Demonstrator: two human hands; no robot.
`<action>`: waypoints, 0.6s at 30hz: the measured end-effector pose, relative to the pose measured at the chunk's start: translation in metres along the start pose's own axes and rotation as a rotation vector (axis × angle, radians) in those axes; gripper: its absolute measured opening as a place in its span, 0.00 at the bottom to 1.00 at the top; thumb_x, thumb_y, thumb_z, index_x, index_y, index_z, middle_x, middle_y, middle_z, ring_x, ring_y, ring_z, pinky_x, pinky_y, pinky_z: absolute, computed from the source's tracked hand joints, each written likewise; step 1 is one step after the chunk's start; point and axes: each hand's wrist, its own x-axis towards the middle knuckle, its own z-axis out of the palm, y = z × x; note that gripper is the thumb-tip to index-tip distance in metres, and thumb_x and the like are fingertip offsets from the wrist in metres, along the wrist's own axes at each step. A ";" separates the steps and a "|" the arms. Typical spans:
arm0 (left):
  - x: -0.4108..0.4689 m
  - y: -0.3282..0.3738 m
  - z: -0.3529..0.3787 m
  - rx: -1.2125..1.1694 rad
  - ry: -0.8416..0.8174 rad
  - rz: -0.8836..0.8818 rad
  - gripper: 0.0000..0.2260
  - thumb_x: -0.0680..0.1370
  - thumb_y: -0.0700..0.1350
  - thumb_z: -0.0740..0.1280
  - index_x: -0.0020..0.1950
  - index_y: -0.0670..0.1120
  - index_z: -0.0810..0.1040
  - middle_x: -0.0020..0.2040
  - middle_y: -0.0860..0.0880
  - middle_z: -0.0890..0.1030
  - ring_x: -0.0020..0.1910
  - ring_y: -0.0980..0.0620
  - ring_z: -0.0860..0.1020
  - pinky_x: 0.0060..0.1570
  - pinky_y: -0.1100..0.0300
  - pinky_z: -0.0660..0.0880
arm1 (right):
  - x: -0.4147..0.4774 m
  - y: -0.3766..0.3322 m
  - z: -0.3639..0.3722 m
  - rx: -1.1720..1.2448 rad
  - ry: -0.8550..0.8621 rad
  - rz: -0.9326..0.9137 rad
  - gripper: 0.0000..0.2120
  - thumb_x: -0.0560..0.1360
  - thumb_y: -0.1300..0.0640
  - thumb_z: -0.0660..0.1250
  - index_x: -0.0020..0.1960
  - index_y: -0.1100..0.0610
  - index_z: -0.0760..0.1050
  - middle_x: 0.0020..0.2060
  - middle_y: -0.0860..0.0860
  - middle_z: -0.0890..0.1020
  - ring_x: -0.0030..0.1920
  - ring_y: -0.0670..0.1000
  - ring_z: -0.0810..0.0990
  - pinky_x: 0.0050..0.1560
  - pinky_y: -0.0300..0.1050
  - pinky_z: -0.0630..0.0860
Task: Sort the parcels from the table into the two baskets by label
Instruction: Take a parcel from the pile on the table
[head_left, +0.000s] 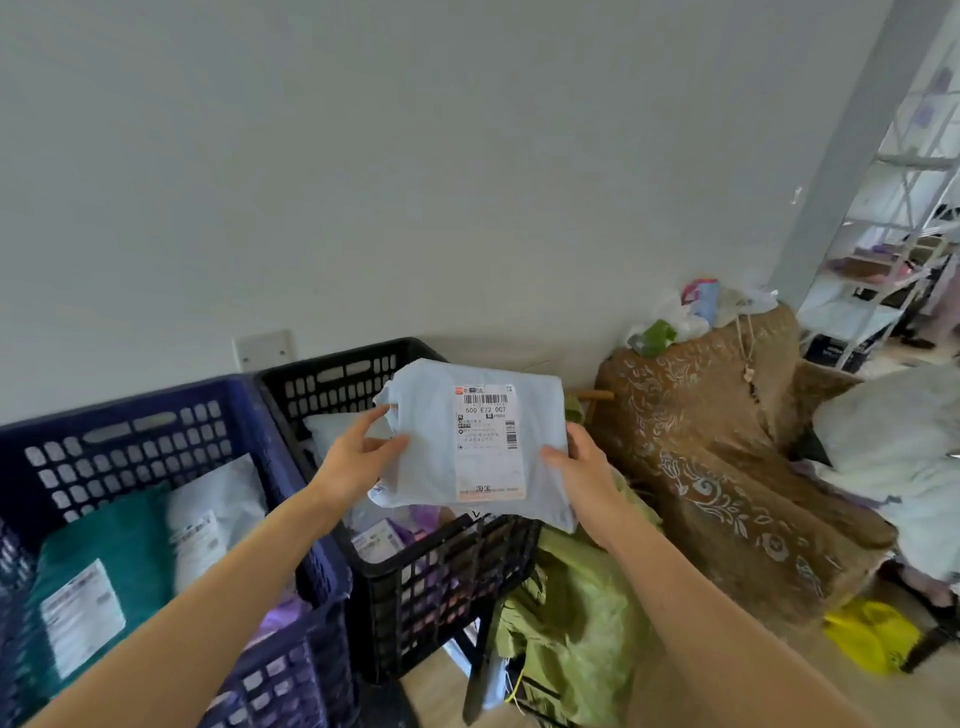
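Observation:
I hold a pale blue soft parcel (431, 441) with both hands above the black basket (447, 566), its white shipping label (487, 441) facing me. My left hand (358, 457) grips the parcel's left edge, thumb on top. My right hand (582, 467) grips its right edge. The black basket contains white and purple parcels, partly hidden by the held one. To its left stands the blue basket (135, 415), which holds a teal parcel (98, 561) and a white parcel (213, 514), both labelled.
Right of the baskets lies a green cloth heap (576, 623), then a brown patterned armchair (717, 457) with bags on top. White bedding (893, 452) and a yellow bag (872, 639) lie far right. Metal shelving (893, 234) stands behind. A plain wall is ahead.

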 end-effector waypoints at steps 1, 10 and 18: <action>0.009 0.002 0.001 0.012 0.034 -0.007 0.24 0.78 0.48 0.68 0.73 0.55 0.64 0.49 0.53 0.81 0.50 0.53 0.78 0.58 0.51 0.74 | 0.015 0.000 0.001 -0.003 -0.019 -0.004 0.18 0.80 0.62 0.61 0.69 0.55 0.67 0.61 0.52 0.77 0.55 0.50 0.78 0.44 0.40 0.76; 0.089 0.008 0.017 0.053 0.247 -0.127 0.36 0.74 0.46 0.73 0.77 0.53 0.58 0.48 0.46 0.81 0.46 0.47 0.82 0.45 0.55 0.79 | 0.150 -0.004 0.014 -0.064 -0.249 -0.023 0.15 0.79 0.59 0.63 0.66 0.51 0.69 0.56 0.50 0.78 0.53 0.51 0.78 0.53 0.52 0.79; 0.121 0.002 0.024 0.043 0.388 -0.244 0.41 0.74 0.51 0.73 0.77 0.65 0.49 0.58 0.45 0.80 0.39 0.49 0.85 0.43 0.56 0.81 | 0.238 -0.011 0.039 -0.093 -0.517 -0.094 0.16 0.78 0.60 0.64 0.64 0.51 0.71 0.53 0.47 0.80 0.50 0.46 0.80 0.45 0.43 0.78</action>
